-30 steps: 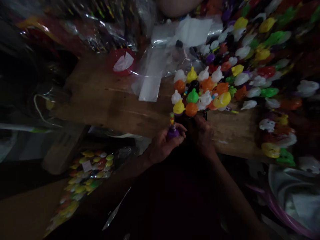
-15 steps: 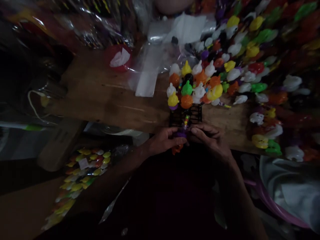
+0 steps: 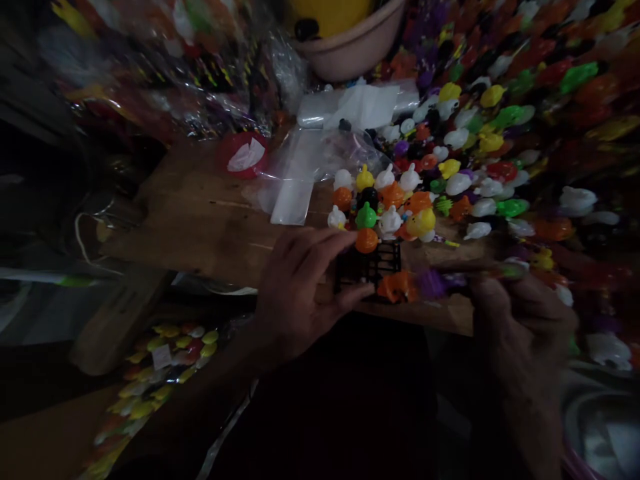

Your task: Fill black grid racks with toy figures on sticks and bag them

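Hands, 2, bare. Left hand: reaching in over the bench from the lower left, back of hand up, fingers extended to the right; thumb and fingers apart, the gap facing a black rack. Contact with the round orange toy near its fingertips: cannot tell. Right hand: raised at right, knuckles up, fingers bent, thumb and forefinger clamped on a stem.

Toy, orange and purple, 1: held in front of the rack, between the 2 hands; long axis nearly level, running crosswise; orange end pointing left, towards the left thumb, stem end to the right.

Condition of view: dim; held toy and right hand blurred; far stem end indistinct among the right fingers; rack partly covered by toys.
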`<state>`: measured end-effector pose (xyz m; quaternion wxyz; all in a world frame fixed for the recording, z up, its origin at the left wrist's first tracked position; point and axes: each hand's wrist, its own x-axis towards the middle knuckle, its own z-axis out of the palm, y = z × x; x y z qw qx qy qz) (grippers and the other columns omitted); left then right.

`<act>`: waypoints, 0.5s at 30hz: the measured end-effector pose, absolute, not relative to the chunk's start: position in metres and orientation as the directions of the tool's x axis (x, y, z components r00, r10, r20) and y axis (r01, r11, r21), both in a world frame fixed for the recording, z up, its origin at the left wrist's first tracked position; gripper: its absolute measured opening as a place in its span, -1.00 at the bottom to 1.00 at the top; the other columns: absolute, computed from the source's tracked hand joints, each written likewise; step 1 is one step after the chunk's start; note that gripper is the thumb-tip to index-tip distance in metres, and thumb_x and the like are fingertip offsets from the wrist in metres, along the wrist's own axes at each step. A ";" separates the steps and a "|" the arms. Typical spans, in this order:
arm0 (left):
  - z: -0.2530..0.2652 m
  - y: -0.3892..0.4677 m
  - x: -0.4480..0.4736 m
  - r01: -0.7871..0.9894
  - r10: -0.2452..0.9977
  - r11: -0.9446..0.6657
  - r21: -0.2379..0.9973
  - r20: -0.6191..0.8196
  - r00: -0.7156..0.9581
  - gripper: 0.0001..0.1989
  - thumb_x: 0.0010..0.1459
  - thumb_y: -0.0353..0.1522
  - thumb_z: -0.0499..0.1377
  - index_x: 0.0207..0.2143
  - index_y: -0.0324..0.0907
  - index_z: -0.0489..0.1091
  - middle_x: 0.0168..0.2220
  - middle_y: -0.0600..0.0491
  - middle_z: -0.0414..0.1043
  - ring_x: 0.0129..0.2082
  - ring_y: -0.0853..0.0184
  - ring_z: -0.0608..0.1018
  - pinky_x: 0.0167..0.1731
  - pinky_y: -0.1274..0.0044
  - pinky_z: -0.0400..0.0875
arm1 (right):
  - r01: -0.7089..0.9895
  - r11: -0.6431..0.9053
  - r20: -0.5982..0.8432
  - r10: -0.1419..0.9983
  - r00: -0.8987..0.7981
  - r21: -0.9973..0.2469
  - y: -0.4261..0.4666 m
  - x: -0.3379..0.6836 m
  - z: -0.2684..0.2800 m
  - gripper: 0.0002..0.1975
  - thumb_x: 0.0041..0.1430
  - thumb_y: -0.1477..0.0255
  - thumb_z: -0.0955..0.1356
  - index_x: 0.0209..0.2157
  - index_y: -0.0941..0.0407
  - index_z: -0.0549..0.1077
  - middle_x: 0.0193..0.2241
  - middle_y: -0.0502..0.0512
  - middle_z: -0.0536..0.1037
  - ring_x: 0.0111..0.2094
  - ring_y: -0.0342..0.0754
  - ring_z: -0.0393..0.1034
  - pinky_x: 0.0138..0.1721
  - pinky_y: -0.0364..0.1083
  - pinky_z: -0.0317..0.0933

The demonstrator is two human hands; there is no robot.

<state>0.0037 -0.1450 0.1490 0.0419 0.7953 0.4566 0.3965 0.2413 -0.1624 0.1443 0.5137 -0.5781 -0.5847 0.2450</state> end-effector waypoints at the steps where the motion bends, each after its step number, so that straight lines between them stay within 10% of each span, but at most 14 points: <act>1: 0.149 -0.137 0.004 0.726 0.731 -0.592 0.351 0.613 0.299 -0.55 0.24 -0.15 0.28 0.10 -0.16 0.41 0.02 -0.11 0.53 0.05 0.14 0.51 0.11 0.27 0.46 | 0.466 0.241 0.392 0.883 0.259 -0.851 -0.161 0.240 0.149 -0.85 0.30 0.24 0.38 -0.28 -0.05 0.59 -0.35 0.06 0.62 -0.31 0.05 0.53 -0.29 0.05 0.44; 7: 0.108 -0.113 0.019 0.796 0.725 -0.576 0.183 0.563 0.396 -0.57 0.25 -0.15 0.25 0.07 -0.21 0.43 -0.02 -0.10 0.46 0.01 0.11 0.44 0.10 0.26 0.41 | 0.590 0.438 0.662 0.712 0.234 -0.679 -0.139 0.211 0.156 -0.83 0.34 0.32 0.34 -0.13 -0.01 0.58 -0.14 0.12 0.65 -0.17 0.08 0.57 -0.16 0.08 0.48; 15: 0.094 -0.126 0.048 0.835 0.729 -0.497 0.237 0.636 0.253 -0.68 0.32 -0.18 0.18 -0.04 -0.23 0.46 -0.04 -0.15 0.51 -0.03 0.08 0.48 -0.01 0.26 0.44 | 0.626 0.515 0.638 0.769 -0.037 -0.585 -0.114 0.200 0.153 -0.78 0.34 0.36 0.34 -0.01 -0.02 0.52 -0.13 0.07 0.64 -0.15 -0.01 0.58 -0.11 -0.02 0.48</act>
